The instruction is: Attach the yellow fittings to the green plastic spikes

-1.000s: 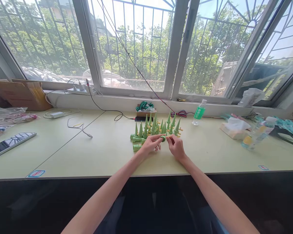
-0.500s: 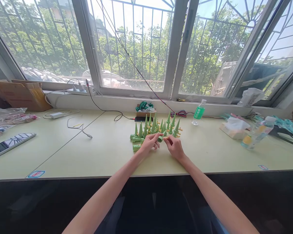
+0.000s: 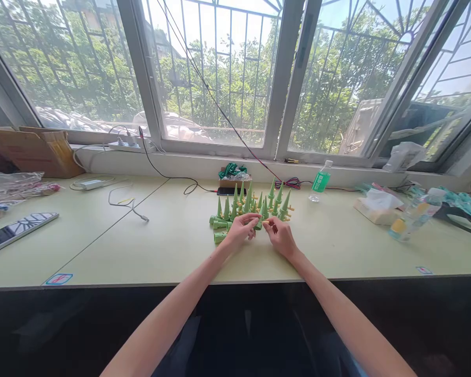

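My left hand (image 3: 243, 229) is closed around a green plastic cone-shaped piece (image 3: 258, 225), tilted, with its base toward me. Close beside it, my right hand (image 3: 278, 232) pinches a small yellow peg (image 3: 265, 222) against or next to the piece's side; whether the peg has entered it I cannot tell. Just behind both hands stand several upright green cones (image 3: 247, 199), some with yellow pegs sticking out. Left of my left hand, green tube-like pieces (image 3: 220, 237) lie on their sides on the table (image 3: 172, 246).
Behind the cones are a black phone (image 3: 231, 191) and a small box of green material (image 3: 234, 173). A green-labelled bottle (image 3: 321, 182), a tissue box (image 3: 378, 208) and another bottle (image 3: 416, 215) stand to the right. A tablet (image 3: 19, 233) and a cable (image 3: 130, 205) lie left.
The green piece between my hands has turned, so its open round end no longer faces me as plainly. Both hands stay in nearly the same place.
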Motion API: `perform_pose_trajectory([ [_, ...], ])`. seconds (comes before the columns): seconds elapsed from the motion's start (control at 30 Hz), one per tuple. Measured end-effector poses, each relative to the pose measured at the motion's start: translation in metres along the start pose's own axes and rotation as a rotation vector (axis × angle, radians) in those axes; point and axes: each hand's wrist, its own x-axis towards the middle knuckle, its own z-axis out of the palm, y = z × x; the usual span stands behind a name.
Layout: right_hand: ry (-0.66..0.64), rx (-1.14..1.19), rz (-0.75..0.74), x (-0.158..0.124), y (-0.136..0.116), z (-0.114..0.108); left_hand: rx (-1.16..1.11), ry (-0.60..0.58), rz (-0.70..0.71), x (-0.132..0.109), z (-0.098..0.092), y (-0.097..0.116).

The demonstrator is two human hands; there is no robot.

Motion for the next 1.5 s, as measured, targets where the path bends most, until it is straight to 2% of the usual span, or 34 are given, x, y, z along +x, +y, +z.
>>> perform_pose_trajectory([
  [0.4, -0.003, -0.042, 0.008, -0.001, 0.004, 0.002, 0.034, -0.003, 0.036, 0.001, -0.004, -0.009],
  [0.7, -0.064, -0.072, 0.019, -0.002, 0.004, 0.003, 0.101, -0.002, 0.051, 0.001, -0.004, -0.012],
  [1.13, -0.089, -0.107, 0.037, -0.002, 0.001, 0.002, 0.034, -0.042, 0.022, -0.003, -0.001, -0.005],
  [1.3, -0.089, -0.125, 0.028, -0.002, 0.003, 0.002, -0.01, -0.074, 0.073, -0.003, 0.002, -0.003],
  [1.4, -0.069, -0.134, 0.015, -0.002, 0.005, 0.003, 0.003, -0.051, 0.076, -0.002, 0.003, -0.002],
  [1.5, -0.012, -0.118, 0.019, -0.002, 0.006, 0.004, 0.037, 0.037, 0.056, 0.0, 0.003, -0.004],
])
